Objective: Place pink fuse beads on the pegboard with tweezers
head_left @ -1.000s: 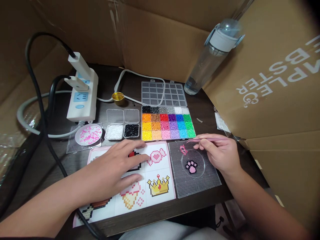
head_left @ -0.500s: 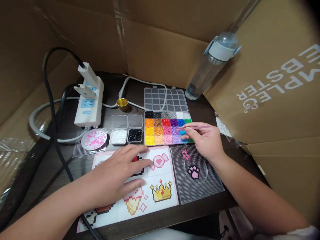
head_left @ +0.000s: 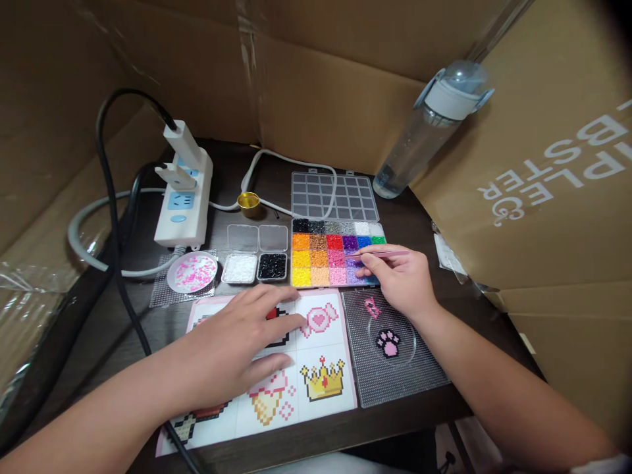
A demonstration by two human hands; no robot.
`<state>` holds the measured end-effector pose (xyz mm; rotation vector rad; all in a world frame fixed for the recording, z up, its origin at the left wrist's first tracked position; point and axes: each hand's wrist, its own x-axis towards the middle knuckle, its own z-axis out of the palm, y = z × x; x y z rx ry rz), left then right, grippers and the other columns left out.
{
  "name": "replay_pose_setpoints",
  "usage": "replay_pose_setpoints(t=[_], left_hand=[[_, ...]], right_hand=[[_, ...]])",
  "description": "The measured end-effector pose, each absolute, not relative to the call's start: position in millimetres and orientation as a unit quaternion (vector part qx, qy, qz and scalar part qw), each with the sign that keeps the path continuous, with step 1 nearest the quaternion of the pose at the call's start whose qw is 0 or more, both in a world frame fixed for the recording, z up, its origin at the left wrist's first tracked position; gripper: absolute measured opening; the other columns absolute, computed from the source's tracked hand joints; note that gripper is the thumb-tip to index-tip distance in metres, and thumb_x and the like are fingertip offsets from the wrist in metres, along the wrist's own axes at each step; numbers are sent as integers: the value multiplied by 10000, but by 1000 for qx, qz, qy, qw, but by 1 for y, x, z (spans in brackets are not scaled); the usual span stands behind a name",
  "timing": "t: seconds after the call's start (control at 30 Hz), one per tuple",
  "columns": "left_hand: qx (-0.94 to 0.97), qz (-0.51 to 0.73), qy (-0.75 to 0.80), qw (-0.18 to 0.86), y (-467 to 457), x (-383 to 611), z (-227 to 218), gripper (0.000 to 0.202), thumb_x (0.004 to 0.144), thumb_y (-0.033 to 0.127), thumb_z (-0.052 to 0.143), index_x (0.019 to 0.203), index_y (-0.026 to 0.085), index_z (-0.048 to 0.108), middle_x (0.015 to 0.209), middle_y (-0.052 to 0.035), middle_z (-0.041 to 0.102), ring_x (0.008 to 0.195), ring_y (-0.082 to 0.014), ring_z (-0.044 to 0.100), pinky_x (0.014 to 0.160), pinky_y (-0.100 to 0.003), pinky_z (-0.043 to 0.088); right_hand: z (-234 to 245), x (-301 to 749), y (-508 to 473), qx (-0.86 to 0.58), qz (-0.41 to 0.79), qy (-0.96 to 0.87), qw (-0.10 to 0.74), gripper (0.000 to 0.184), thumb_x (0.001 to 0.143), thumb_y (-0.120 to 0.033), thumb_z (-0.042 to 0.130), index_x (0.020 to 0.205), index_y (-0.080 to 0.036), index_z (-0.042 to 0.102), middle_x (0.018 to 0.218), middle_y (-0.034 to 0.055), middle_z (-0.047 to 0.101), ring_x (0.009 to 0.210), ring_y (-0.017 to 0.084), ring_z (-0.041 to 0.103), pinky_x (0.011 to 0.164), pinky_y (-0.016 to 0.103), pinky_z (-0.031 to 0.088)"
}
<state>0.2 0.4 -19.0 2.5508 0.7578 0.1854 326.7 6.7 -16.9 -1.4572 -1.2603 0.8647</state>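
My left hand (head_left: 237, 349) lies flat with fingers spread on a pattern sheet (head_left: 320, 375) printed with a candy, a crown and an ice cream. My right hand (head_left: 399, 280) pinches pink tweezers (head_left: 380, 253), whose tip reaches over the pink and purple cells of a bead box (head_left: 320, 258) sorted by colour. Just below that hand lies a clear pegboard (head_left: 395, 368) carrying a small pink bead shape and a black-and-pink paw print.
Two small boxes of white (head_left: 239, 268) and black beads (head_left: 272, 265), a dish of pink beads (head_left: 191, 272), an open box lid (head_left: 334, 196), a gold cap (head_left: 248, 203), a power strip (head_left: 182, 197) with cables, and a water bottle (head_left: 424, 131) stand among cardboard walls.
My right hand has lifted the tweezers off the pegboard and carried them up-left over the colour bead box. My left hand has stayed on the sheet.
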Motion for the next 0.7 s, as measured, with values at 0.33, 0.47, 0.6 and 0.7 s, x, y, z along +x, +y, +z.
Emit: replay_pose_setpoints(t=[0.33,0.47,0.6,0.7], left_hand=[[931,70,277,226,-1,2,-19,430,1061,332,768,1487,380,735,1664,-95,631,1481,-403,628,1186,-612,598],[930,81,279,227,0,4,-18,428,1039,324,796,1462,378,755,1646,-86,652,1462,-386,644,1182,-565,601],[930,74,280,226,-1,6,-16,429,1028,307,802,1453,357,766,1638,-109,659,1460,-406,649,1166,-588,611],[930,65,281,227,-1,6,-15,430,1029,294,795,1454,350,765,1645,-125,651,1464,-418,647,1151,-610,621]], right_hand=[[-19,327,7,-603,360,-521,485,339,859,-510,921,903,-174,917,950,136,904,671,226,855,653,350,751],[-17,326,7,-602,362,-519,486,316,855,-494,929,883,-180,910,931,129,904,669,228,858,641,343,746],[-18,327,6,-602,361,-516,490,342,849,-518,942,879,-179,903,928,132,903,671,237,861,633,349,743],[-18,328,6,-604,357,-517,490,350,850,-523,943,881,-177,901,914,129,899,668,240,861,627,353,741]])
